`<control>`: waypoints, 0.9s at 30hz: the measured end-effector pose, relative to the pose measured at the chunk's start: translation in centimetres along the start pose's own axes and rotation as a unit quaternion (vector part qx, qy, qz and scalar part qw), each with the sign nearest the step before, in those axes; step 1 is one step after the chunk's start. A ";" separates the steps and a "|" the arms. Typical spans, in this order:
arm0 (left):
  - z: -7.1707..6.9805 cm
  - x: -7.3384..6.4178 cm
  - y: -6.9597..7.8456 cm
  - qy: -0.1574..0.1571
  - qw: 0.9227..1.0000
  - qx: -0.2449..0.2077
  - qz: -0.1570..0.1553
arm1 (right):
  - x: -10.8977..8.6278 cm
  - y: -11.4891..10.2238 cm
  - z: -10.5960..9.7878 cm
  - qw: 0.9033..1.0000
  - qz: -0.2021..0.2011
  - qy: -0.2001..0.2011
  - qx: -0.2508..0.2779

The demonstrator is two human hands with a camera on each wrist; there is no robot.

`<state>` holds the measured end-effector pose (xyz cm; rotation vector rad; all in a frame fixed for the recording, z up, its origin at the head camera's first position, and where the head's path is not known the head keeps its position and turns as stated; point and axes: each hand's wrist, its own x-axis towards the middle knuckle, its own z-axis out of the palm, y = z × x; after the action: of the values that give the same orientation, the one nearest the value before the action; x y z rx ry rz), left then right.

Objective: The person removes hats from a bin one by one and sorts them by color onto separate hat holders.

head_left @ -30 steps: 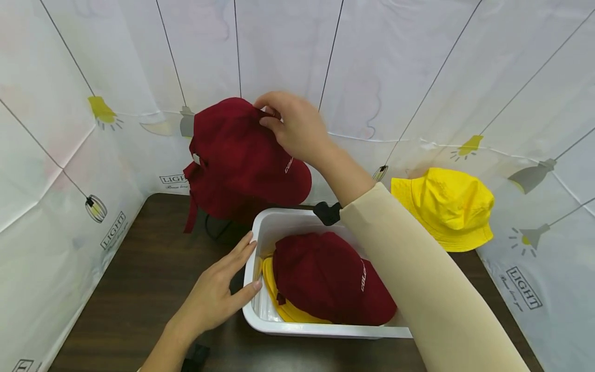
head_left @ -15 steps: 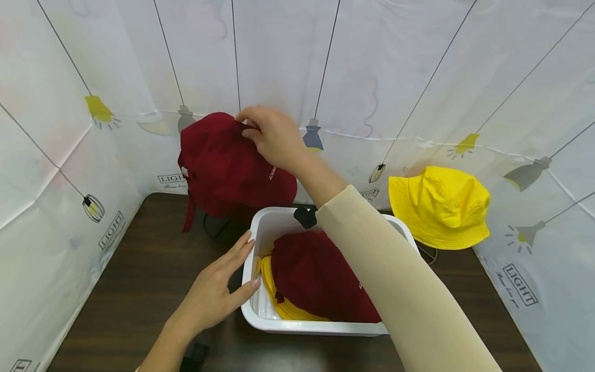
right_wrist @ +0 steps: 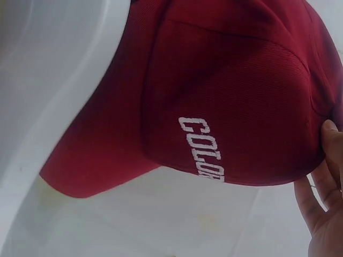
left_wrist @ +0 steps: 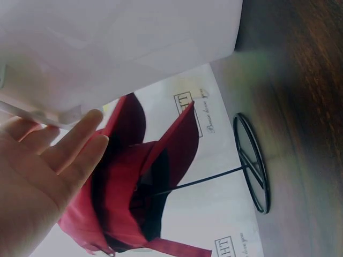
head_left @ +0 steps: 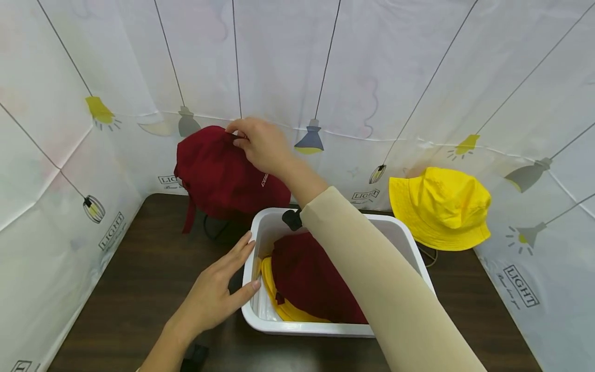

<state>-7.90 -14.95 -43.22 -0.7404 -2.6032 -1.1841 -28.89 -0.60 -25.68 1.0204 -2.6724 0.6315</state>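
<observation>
My right hand (head_left: 265, 147) pinches the crown of a dark red baseball cap (head_left: 223, 175) at the back left. White letters mark the cap's front (right_wrist: 201, 147) in the right wrist view. The left wrist view shows two red brims, one over the other, around a black wire stand (left_wrist: 209, 179); whether the caps touch is unclear. My left hand (head_left: 211, 292) rests its extended fingers against the left rim of a white plastic bin (head_left: 321, 328). Inside the bin, another red cap (head_left: 302, 274) lies over yellow fabric (head_left: 285, 310); my right sleeve hides part of it.
A yellow bucket hat (head_left: 441, 206) sits at the back right, with part of a wire stand (head_left: 431, 258) under it. Patterned white cloth (head_left: 395, 67) walls the back and sides of the dark wooden table (head_left: 125, 299). A black object (head_left: 195, 356) lies near my left wrist.
My right hand has lowered the red cap and shifted it slightly left, onto or close over the cap on the stand. My left hand stays on the bin rim.
</observation>
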 end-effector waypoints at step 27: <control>-0.1 0.3 0.8 -0.014 1.000 -0.003 -0.009 | -1.0 1.3 1.8 0.997 0.013 -0.069 -0.020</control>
<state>-7.75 -14.55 -42.53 -0.7422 -2.6361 -1.1942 -29.12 0.04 -28.00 1.0574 -2.8095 0.5278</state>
